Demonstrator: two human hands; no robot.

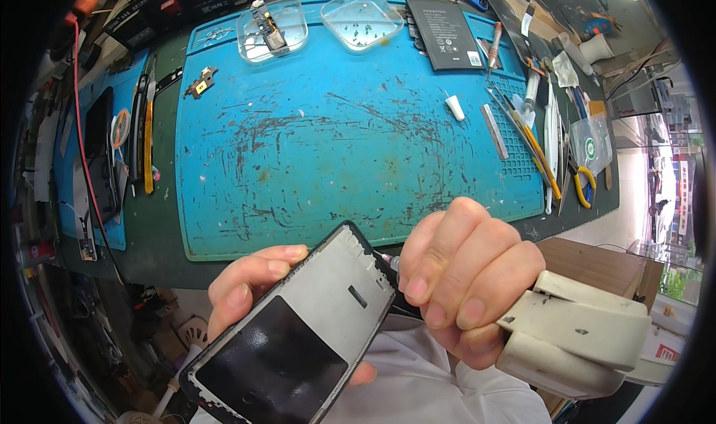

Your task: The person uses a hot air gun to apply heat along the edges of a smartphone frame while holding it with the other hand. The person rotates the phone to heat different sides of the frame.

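My left hand (246, 286) grips a phone frame (328, 290) by its edges, tilted above my lap. Its grey inner face is turned up, with a black sheet over the lower part and ragged residue along the rim. Closed fingers of my right hand (466, 282) hold what looks like a cream glue tube (574, 338), its bulky folded end sticking out to the right. A thin nozzle tip (387, 260) points from those fingers to the frame's upper right edge; whether it touches is hard to see. A small white cap (455, 108) with a pin lies on the mat.
A scratched blue work mat (328, 170) covers the bench. Along its back stand a clear tray (272, 32) with phone parts, another clear tray (362, 23) with green bits, and a black battery (444, 35). Tweezers, pliers (583, 184) and other tools crowd the right side.
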